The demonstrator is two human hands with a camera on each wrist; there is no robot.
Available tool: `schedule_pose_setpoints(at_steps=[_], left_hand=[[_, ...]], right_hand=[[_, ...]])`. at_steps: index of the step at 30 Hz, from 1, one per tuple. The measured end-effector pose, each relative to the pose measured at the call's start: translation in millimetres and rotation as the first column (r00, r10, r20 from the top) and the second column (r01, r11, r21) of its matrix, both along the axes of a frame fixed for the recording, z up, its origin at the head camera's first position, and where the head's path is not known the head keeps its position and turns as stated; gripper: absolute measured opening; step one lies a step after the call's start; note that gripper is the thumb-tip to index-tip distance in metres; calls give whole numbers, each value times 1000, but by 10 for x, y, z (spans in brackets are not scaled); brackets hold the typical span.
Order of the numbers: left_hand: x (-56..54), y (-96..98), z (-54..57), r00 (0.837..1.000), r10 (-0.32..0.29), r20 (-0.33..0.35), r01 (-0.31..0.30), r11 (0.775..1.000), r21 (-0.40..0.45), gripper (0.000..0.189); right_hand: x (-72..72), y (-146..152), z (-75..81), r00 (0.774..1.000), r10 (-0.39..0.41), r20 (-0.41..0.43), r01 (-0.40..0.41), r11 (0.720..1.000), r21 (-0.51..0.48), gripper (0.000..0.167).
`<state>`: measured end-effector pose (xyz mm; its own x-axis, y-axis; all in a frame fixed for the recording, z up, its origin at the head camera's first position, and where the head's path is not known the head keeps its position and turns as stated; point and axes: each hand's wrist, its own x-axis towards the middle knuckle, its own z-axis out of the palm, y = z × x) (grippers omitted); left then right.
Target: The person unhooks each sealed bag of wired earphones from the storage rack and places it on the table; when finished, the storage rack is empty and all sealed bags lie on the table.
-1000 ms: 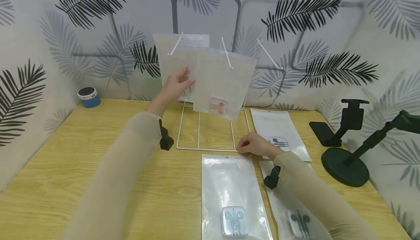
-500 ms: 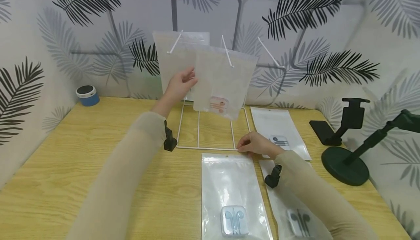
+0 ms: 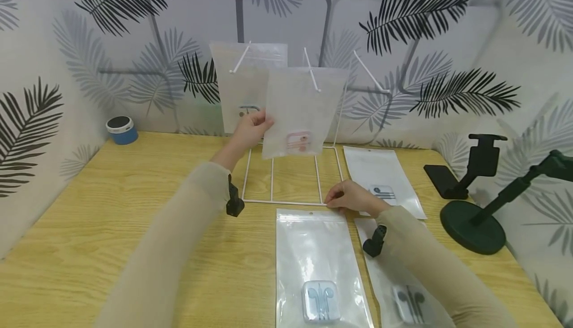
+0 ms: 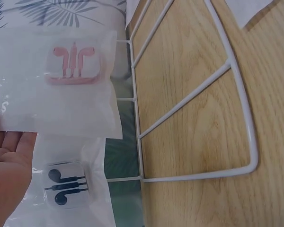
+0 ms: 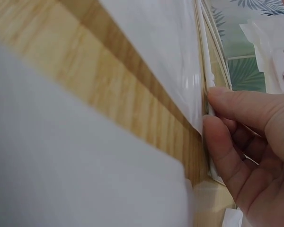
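Your left hand (image 3: 249,130) pinches the pink-earphone bag (image 3: 304,106), likely light and floppy, sensibly by its edge; your right hand (image 3: 351,198), the rack (image 3: 286,202).

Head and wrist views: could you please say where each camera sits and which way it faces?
Head: on the head, facing forward and down; shows left hand, right hand, sleeves.
Left wrist: worn there, facing pink-earphone pouch; left hand partly shows.
Right wrist: worn there, facing white rack; mainly right hand shows.
Wrist views share rack and pouch.

Fingers (image 4: 10,142) gripping pink-earphone bag (image 4: 57,104)
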<state>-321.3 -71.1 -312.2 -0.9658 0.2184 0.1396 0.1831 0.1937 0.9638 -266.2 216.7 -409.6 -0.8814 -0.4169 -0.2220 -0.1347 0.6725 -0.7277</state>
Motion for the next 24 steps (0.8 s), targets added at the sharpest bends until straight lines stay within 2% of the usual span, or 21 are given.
schedule_pose_setpoints(at_steps=[8,14,17,24], left_hand=[[18,13,-65,999,-34,-12,34,997,64,39],[71,52,-59,1000,-18,1,17,994,106,33],[101,65,-61,1000,-24,-9,25,990,136,29],[155,51,-51,998,-57,-12,59,984,166,33]], right_hand=[[-18,7,-26,1000,-5,5,5,1000,1,6],[-28,8,-28,1000,-14,10,14,1000,3,6],[-34,11,-35,1000,-17,10,17,1000,4,6],[-36,14,-39,1000,-18,9,18,1000,7,6]])
